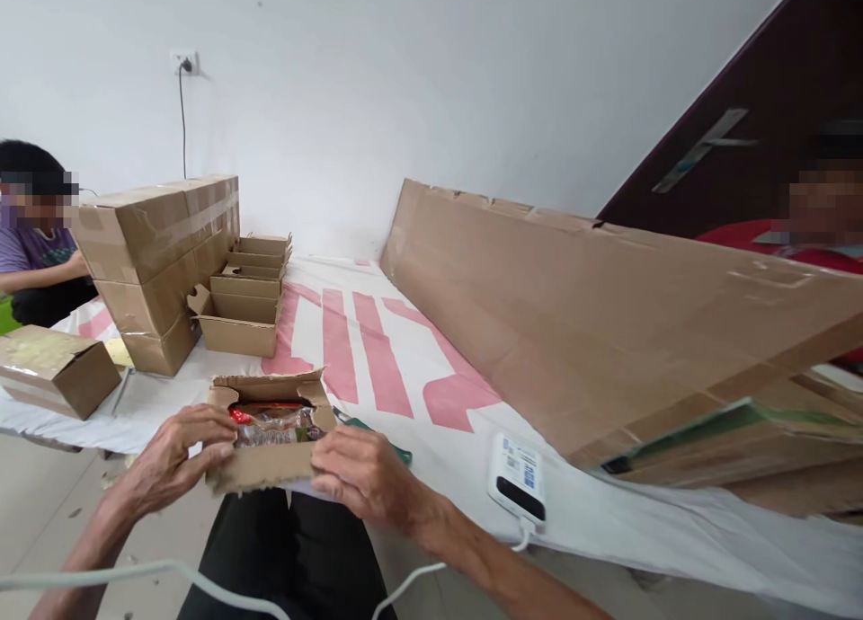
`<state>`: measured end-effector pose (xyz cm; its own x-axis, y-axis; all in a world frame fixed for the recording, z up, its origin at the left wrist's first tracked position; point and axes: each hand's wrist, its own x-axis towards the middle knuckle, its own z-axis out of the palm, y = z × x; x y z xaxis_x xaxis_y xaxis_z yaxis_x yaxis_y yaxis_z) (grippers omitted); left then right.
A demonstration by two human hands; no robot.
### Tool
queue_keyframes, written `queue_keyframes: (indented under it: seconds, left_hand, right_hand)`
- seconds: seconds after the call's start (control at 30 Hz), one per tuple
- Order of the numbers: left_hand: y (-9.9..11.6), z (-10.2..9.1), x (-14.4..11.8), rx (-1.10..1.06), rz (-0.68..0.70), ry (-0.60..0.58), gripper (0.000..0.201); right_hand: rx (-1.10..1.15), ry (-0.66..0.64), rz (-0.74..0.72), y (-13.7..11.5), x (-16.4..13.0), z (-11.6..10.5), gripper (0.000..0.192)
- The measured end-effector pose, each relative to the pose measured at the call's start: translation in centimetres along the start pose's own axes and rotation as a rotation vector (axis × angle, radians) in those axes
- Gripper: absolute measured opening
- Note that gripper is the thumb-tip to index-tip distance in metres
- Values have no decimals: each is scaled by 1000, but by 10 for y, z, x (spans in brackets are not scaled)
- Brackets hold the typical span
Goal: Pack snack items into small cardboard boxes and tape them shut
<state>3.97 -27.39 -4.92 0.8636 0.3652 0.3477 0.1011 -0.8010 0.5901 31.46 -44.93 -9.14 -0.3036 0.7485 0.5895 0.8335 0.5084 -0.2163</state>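
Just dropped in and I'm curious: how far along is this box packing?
Looks done: a stack of taped brown cardboard cartons at the table's far left. In hand: the left hand and right hand grip a small open cardboard box with red-and-clear packets inside, flaps not yet closed. Left: a row of open small cardboard boxes beside the stack; whether they are filled cannot be seen.

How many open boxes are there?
5 that I can tell: one in the hands, four in a row beside the taped cartons; more may be hidden.
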Motion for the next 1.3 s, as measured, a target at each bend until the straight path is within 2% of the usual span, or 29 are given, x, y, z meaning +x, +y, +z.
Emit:
queue_keyframes:
  seconds: [0.07, 0.13, 0.17, 0.27, 0.3, 0.37, 0.47, 0.63, 0.73, 0.87, 0.97, 1.03, 1.1, 1.2, 1.3]
  left_hand:
    - [-2, -3, 21, 108, 34, -66, 26]
    - [-7, 1, 39, 224, 57, -140, 28]
    - [-9, 3, 46, 278, 62, -169, 33]
    - [-16, 11, 57, 409, 92, -216, 50]
    - [-17, 13, 58, 453, 107, -227, 54]
    - [-16, 12, 59, 557, 133, -237, 63]
    - [-9, 5, 58, 707, 148, -221, 65]
    - [9, -8, 51, 822, 75, -217, 51]
    - [11, -12, 43, 845, 12, -201, 59]
    - [-3, -12, 29, 832, -65, -192, 80]
    - [-23, -10, 17, 726, -89, -169, 95]
    - [-34, -8, 11, 646, -115, -154, 100]
    - [-43, -5, 7, 569, -143, -137, 101]
    - [-51, -1, 6, 458, -168, -116, 103]
    - [-55, 3, 9, 371, -199, -115, 106]
  right_hand:
    - [86, -24, 64, 7, 17, -4, 24]
    - [116, -119, 103, 17, 38, -5, 17]
    - [114, -189, 110, 22, 47, -5, 22]
    - [63, -431, 151, 35, 67, -4, 63]
    - [32, -493, 169, 37, 70, -5, 70]
    - [-48, -562, 194, 38, 71, -10, 70]
    - [-180, -562, 202, 35, 65, -22, 59]
    - [-236, -573, 209, 37, 58, -42, 45]
    - [-256, -547, 224, 44, 53, -46, 40]
    - [-244, -483, 287, 53, 34, -36, 25]
    - [-172, -351, 346, 57, 18, -22, 12]
    - [-175, -264, 334, 58, 14, -15, 10]
    - [-207, -233, 260, 59, 19, -10, 14]
    - [-175, -321, 90, 57, 43, -4, 27]
    - [-167, -490, 1, 54, 75, 6, 26]
